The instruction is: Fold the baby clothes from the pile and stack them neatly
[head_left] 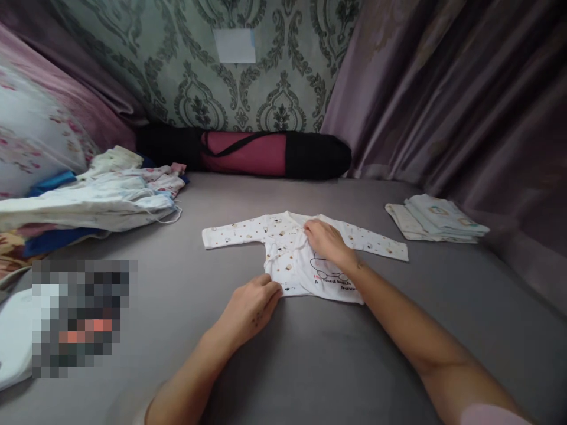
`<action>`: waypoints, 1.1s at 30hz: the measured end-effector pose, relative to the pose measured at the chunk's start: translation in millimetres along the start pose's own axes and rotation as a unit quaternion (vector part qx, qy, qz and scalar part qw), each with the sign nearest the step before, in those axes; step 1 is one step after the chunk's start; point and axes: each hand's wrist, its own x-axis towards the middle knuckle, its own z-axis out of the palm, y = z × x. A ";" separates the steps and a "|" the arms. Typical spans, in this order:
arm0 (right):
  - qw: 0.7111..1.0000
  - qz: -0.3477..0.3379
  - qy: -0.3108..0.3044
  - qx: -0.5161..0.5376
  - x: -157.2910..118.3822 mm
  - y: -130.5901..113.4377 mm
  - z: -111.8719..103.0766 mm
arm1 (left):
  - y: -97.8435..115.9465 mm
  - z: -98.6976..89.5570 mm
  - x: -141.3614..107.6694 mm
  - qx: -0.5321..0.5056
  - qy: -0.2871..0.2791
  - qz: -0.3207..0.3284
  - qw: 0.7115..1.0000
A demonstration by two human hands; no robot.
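A small white baby shirt (287, 254) with a scattered print lies spread on the grey sheet, both sleeves stretched out sideways. My left hand (257, 301) is closed on the shirt's lower left corner, at the hem. Higher up, my right hand (325, 241) pinches the fabric near the neckline, right of the middle. Part of a line drawing and lettering on the shirt's right front panel is covered by my right hand and forearm.
Folded clothes (443, 218) are stacked at the right. A loose clothes pile (110, 198) lies at the left, above a white object (18, 336) beside a pixelated patch. A black and maroon bag (248, 154) runs along the wall, with curtains (425, 77) at the right.
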 end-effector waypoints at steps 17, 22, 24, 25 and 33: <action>0.977 -0.047 -0.037 0.207 -49.1 39.6 -6.4 | 1.1 -18.2 23.3 -0.034 0.032 0.019 0.999; 0.966 0.201 0.083 0.141 -52.6 140.7 -26.5 | 8.3 -34.4 63.2 -0.050 0.029 0.079 0.995; 0.945 0.290 0.100 0.110 -60.8 179.7 -26.2 | 12.6 -31.1 82.4 -0.059 0.037 0.090 0.994; 0.936 0.319 0.100 0.111 -65.2 195.8 -24.3 | 15.4 -27.9 92.3 -0.062 0.039 0.096 0.993; 0.893 0.432 0.032 0.121 -78.6 232.9 -3.5 | 43.0 10.5 173.9 -0.047 0.063 0.152 0.985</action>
